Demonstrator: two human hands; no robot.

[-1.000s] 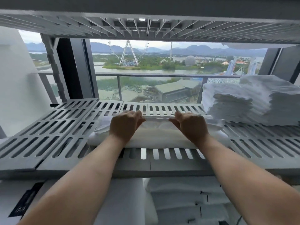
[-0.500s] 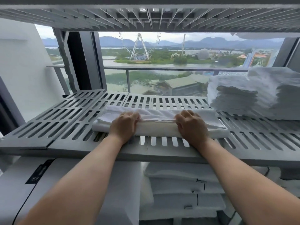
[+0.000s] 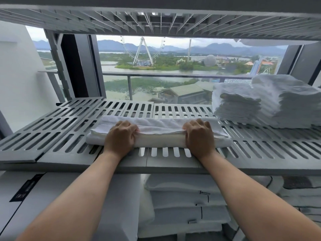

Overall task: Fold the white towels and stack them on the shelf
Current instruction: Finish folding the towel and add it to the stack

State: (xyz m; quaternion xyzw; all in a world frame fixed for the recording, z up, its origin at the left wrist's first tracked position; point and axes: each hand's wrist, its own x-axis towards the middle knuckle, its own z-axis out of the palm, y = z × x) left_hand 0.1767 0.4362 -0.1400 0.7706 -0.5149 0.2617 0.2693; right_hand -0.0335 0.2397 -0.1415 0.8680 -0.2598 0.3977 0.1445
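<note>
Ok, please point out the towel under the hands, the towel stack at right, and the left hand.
towel [image 3: 159, 126]: head view, middle of its upper fold.
towel stack [image 3: 286, 105]: head view, front of the taller pile.
left hand [image 3: 120, 136]: head view, back of the hand.

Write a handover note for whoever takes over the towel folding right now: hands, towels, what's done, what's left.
Left hand: grips the folded white towel near its left end.
Right hand: grips the same towel near its right end.
The towel lies on the grey slatted shelf, apart from the two stacks of folded towels at the right.
Done: towel folded, on the shelf.
Left: probably move it onto a stack.
</note>
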